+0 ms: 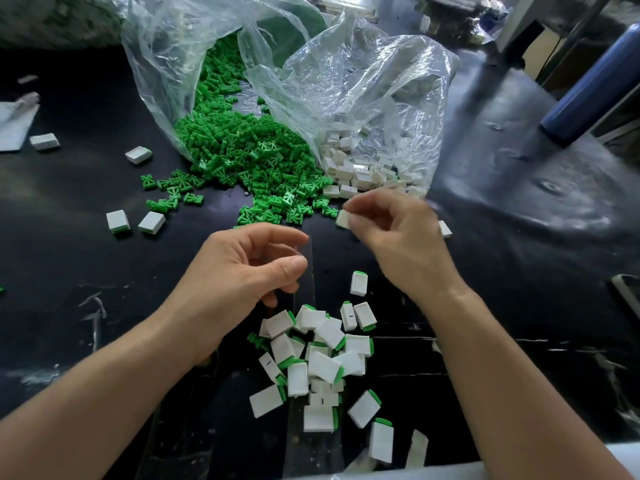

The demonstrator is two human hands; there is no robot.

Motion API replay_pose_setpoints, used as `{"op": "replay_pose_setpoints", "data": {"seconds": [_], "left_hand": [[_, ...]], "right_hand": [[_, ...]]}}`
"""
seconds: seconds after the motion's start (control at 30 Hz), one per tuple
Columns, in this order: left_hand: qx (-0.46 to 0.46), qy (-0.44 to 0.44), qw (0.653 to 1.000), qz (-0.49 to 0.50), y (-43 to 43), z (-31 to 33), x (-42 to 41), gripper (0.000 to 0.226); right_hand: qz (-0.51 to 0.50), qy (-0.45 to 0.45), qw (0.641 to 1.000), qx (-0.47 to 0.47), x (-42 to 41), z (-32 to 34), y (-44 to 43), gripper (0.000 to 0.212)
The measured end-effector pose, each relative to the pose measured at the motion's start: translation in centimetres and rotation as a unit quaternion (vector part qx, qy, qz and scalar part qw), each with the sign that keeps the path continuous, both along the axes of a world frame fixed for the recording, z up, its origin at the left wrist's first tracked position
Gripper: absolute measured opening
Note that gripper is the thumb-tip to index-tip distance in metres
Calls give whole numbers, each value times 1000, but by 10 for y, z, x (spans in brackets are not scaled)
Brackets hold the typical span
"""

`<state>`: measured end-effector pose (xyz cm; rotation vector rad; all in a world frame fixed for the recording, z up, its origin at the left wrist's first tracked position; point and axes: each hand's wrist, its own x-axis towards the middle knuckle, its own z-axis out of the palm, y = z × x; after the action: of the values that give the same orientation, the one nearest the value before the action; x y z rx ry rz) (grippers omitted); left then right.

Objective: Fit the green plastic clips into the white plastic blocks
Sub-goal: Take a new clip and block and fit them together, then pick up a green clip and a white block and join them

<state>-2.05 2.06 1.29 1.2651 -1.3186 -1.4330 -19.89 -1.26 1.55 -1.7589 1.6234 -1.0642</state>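
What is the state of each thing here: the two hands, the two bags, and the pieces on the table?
Left hand: fingers loosely curled, nothing seen in it.
Right hand: pinches one white block.
Clip bag: open, green clips spilled onto the table.
Block bag: open, white blocks at its mouth.
Near pile: blocks with green clips fitted.

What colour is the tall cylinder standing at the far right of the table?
The tall cylinder is dark blue, clearest in the head view.
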Motion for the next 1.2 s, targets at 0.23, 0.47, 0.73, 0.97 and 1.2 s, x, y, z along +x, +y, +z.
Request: {"op": "replay_pose_setpoints", "data": {"seconds": [0.23, 0.47, 0.73, 0.97, 1.2], "left_hand": [[12, 26, 999, 16, -1, 2, -1, 22], [20, 23, 999, 15, -1, 3, -1, 16], [28, 38, 999, 1, 0, 2, 0, 16], [18, 34, 999, -2, -1, 0, 0, 11], [22, 40, 999, 8, -1, 2, -1, 22]], "right_hand": [[118, -39, 991, 48, 31, -3, 17, 7], [-13, 228, 973, 37, 14, -15, 1, 40], [-37, 278, 960, 25, 13, -20, -6, 23], [-37, 251, 967, 1, 5, -17, -9, 23], [16, -53, 998, 41, 11, 1, 6, 21]]}}
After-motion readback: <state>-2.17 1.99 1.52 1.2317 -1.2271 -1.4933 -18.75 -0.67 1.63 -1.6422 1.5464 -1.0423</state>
